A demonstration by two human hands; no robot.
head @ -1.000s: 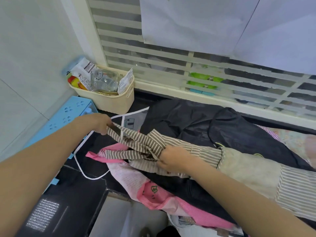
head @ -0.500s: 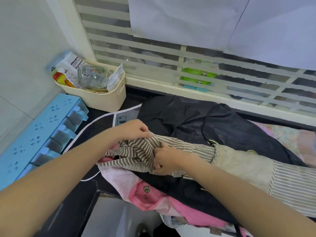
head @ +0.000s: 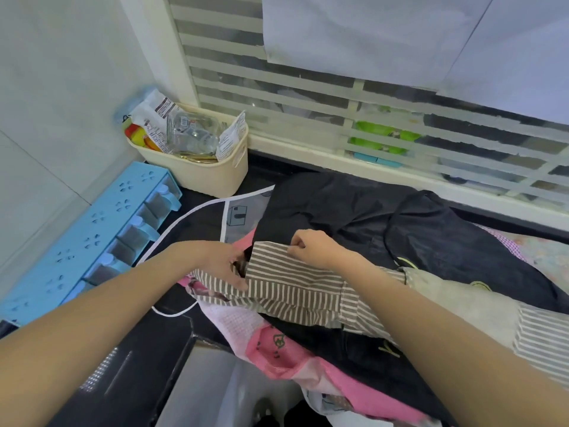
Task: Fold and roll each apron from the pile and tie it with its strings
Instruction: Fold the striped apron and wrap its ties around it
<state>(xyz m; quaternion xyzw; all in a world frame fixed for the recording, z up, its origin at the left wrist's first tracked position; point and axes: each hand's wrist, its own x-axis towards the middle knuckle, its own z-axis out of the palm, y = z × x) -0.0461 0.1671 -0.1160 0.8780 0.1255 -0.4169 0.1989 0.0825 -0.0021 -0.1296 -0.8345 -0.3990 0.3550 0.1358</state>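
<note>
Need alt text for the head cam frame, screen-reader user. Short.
Two bare hands work a brown-and-white striped apron atop a pile of black and pink aprons: the right hand pinches its upper edge, the left hand rests on its left end. A cream basket and a blue rack sit to the left.

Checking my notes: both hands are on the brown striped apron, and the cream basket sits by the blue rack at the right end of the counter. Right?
Not quite. In the head view the cream basket and blue rack are at the left end. Both hands, left and right, are on the striped apron.
</note>
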